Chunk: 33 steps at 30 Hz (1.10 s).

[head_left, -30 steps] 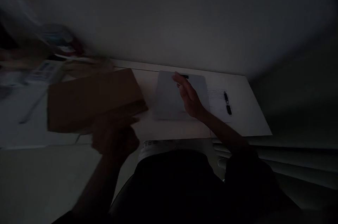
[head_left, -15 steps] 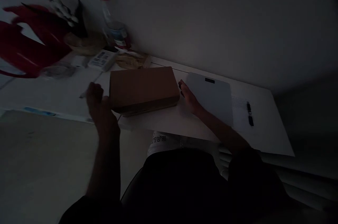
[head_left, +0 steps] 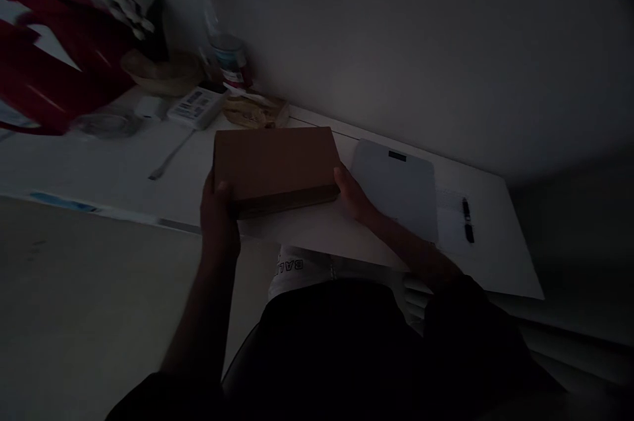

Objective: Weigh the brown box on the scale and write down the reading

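Observation:
A closed brown cardboard box (head_left: 277,163) is on the white table, held from both ends. My left hand (head_left: 218,216) grips its left end, thumb over the near corner and the other fingers hidden behind the side. At the right end, my right hand (head_left: 351,195) presses against the box with its thumb near the top edge; its fingers are mostly out of sight. Just right of that hand lies a flat pale scale (head_left: 393,190) with a small dark display.
Behind the box stand a bottle with a red cap (head_left: 228,57), a paper-wrapped packet (head_left: 255,110) and a white box (head_left: 197,107). Red watering cans (head_left: 74,71) and a potted plant (head_left: 163,71) fill the far left. A black pen (head_left: 467,219) lies on paper at right.
My left hand has moved right onto the left end of the box, and my right hand has closed against its right end. A thin flat tool on the table is now uncovered.

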{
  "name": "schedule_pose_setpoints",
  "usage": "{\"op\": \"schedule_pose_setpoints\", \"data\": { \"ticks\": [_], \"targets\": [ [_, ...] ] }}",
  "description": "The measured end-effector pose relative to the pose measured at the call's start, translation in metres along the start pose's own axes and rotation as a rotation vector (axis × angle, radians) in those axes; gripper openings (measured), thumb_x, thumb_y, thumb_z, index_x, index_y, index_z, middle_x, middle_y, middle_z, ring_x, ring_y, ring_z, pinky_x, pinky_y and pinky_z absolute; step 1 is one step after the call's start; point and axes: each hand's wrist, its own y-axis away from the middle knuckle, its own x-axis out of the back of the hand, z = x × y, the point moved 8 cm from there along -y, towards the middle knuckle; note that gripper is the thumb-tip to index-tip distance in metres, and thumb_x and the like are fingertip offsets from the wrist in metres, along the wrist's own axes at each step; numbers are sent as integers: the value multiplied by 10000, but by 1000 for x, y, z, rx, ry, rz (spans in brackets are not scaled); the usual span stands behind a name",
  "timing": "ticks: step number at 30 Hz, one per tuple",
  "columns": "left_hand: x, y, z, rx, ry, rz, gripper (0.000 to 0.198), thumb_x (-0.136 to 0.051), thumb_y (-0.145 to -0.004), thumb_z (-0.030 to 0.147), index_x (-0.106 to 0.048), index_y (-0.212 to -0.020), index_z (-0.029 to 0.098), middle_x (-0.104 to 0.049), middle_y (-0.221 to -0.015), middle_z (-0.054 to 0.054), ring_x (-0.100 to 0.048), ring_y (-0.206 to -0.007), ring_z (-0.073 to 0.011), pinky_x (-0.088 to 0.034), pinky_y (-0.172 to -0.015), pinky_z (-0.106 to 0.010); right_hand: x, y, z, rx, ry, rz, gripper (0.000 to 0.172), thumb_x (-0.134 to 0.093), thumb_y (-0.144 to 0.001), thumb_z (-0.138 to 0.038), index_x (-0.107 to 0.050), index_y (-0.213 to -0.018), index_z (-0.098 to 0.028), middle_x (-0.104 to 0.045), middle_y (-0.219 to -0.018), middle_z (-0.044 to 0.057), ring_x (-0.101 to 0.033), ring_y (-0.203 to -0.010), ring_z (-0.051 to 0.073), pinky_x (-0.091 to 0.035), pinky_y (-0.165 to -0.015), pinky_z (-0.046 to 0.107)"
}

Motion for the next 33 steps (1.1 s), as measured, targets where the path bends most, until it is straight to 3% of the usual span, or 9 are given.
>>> {"op": "schedule_pose_setpoints", "data": {
  "ticks": [7, 15, 19, 26, 29, 33],
  "targets": [
    [1, 2, 0, 27, 8, 64, 693, -544, -767, 492, -529, -1348, 115, -566, -1391, -94, -514, -1294, -277, -459, -1058, -345, 1, 3, -8, -35, -36, 32, 874, -281, -933, -825, -329, -1563, -221, -344, -1572, 49, -279, -1480, 223, -168, -1272, 419],
    [3, 1, -1, 64, -31, 159, 732, -510, -663, 476, -547, -1297, 113, -615, -1281, -94, -571, -1166, -276, -533, -913, -345, 1, 2, -10, -30, -76, 20, 923, -272, -929, -832, -287, -1576, -173, -302, -1593, 58, -279, -1480, 218, -177, -1271, 394],
    [-5, 2, 10, 1, 38, 144, 667, -533, -664, 438, -575, -1260, 143, -613, -1312, -75, -555, -1231, -285, -509, -981, -370, 8, 3, -17, -25, -47, 20, 934, -243, -937, -826, -296, -1564, -136, -308, -1587, 88, -276, -1480, 237, -203, -1262, 399],
    [-42, 2, 42, -65, 92, 60, 717, -549, -628, 385, -558, -1299, 132, -590, -1357, -83, -517, -1301, -320, -478, -1046, -424, 51, 16, -42, 54, -66, 90, 827, -241, -980, -775, -300, -1576, -205, -340, -1574, 26, -307, -1464, 222, -230, -1255, 411],
    [-71, 2, 51, -87, 114, -9, 706, -559, -642, 373, -562, -1304, 127, -603, -1331, -83, -535, -1273, -313, -473, -1053, -430, 78, 27, -45, 64, -19, 156, 807, -237, -988, -762, -306, -1574, -211, -369, -1558, 17, -319, -1458, 230, -237, -1251, 411],
    [-115, 10, 62, -124, 173, -72, 562, -546, -773, 344, -593, -1296, 146, -618, -1302, -57, -536, -1267, -255, -445, -1075, -363, 118, 46, -41, 33, 44, 254, 794, -211, -994, -753, -326, -1565, -214, -403, -1538, 33, -375, -1423, 244, -308, -1214, 408]
  ]
}}
